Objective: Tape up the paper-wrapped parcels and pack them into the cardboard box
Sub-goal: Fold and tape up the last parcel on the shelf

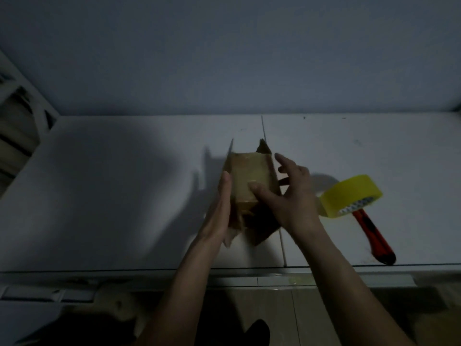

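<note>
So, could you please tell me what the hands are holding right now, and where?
Neither grips anything. The left hand lies flat against the cardboard box's left flap; the right hand rests its thumb on the taped parcel.

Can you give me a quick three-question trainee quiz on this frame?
1. True or false: the yellow tape roll lies on the table to the right of the cardboard box.
2. What red-handled tool lies partly under the tape roll?
3. Which hand lies flat along the box's left side: A left hand, B right hand?

Key: 1 true. 2 the utility knife. 3 A.
</note>
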